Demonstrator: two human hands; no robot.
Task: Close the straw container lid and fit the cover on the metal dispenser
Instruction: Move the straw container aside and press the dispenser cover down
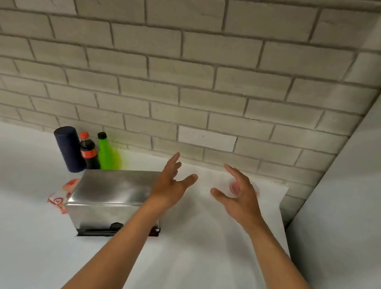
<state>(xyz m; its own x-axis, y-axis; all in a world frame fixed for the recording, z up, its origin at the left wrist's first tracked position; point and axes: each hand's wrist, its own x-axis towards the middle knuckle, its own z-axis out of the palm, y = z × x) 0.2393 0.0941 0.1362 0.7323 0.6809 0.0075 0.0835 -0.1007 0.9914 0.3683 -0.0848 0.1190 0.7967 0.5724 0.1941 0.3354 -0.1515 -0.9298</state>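
A shiny metal dispenser box [110, 194] stands on the white counter, its flat steel top down and a black base showing along its front. My left hand [170, 185] hovers open just past the box's right end, fingers spread, holding nothing. My right hand [238, 192] is open too, raised over the counter further right. Behind its fingers a blurred clear cup with a red mark [256, 190] shows faintly; I cannot tell whether the hand touches it. No separate straw container can be made out.
Behind the box stand a dark blue cylinder [69, 149], a cola bottle [88, 150] and a green bottle [105, 152], against the grey brick wall. A red-printed wrapper [60, 197] lies at the box's left. A plain wall panel [358, 187] closes off the right.
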